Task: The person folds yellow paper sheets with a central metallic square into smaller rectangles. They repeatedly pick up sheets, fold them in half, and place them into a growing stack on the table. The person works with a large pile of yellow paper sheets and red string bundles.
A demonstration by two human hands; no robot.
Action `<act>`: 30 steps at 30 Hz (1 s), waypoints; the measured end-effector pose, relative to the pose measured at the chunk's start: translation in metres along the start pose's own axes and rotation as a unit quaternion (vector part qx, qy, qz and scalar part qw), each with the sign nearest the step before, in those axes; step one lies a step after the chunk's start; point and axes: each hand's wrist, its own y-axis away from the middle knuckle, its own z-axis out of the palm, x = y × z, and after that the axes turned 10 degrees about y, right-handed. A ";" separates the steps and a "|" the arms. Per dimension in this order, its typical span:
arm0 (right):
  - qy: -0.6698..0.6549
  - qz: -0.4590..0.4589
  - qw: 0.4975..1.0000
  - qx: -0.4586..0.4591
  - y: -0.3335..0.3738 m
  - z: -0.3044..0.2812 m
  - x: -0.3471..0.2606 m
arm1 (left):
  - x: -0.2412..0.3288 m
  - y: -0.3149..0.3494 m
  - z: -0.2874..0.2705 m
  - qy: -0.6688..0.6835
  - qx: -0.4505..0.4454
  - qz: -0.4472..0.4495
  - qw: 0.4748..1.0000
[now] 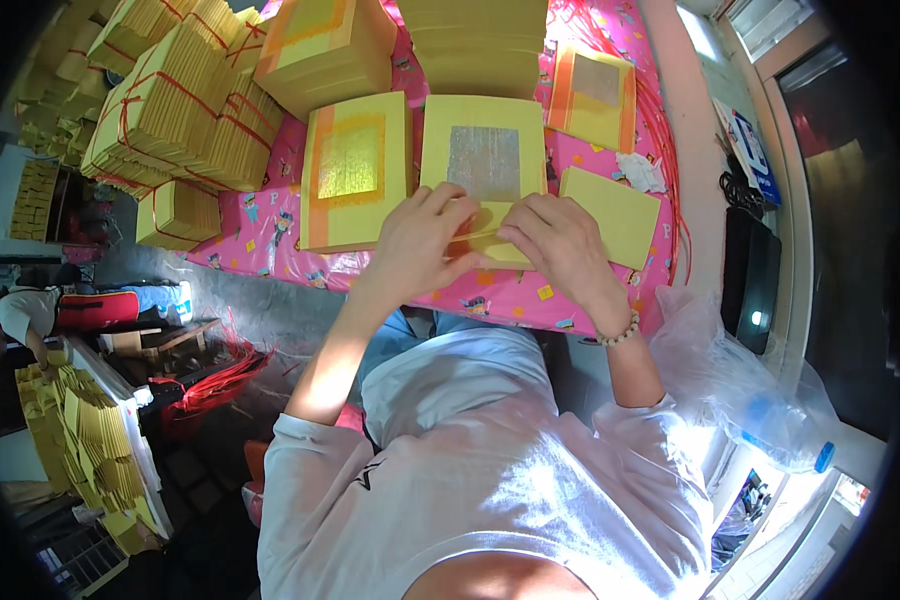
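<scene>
At the table's near edge, my left hand (425,240) and my right hand (562,242) face each other with fingers bent. Both pinch a yellow paper sheet (488,218) whose near part is curled up between them. Just beyond lies a stack of yellow paper with a silver foil square (485,155). To its left is another stack with a gold foil square (352,165) framed in orange. A plain yellow paper pad (620,218) rests right of my right hand. My fingers cover part of the curled sheet.
A pink patterned cloth (250,232) covers the table. Tall yellow paper blocks (475,45) stand at the back, and bundles tied with red string (160,110) at the left. Red strands (678,190) hang along the right edge. At far left a person (30,310) handles paper.
</scene>
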 end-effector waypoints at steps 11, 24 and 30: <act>-0.465 0.201 0.847 0.158 -0.005 0.024 0.022 | -0.004 0.000 -0.015 0.180 0.132 -0.023 0.975; -0.542 0.200 0.815 0.045 -0.001 0.021 0.008 | 0.007 -0.012 0.009 0.093 0.272 0.041 0.957; -0.488 0.245 0.837 0.036 -0.011 0.007 0.005 | 0.010 -0.019 0.012 0.401 0.149 -0.046 0.903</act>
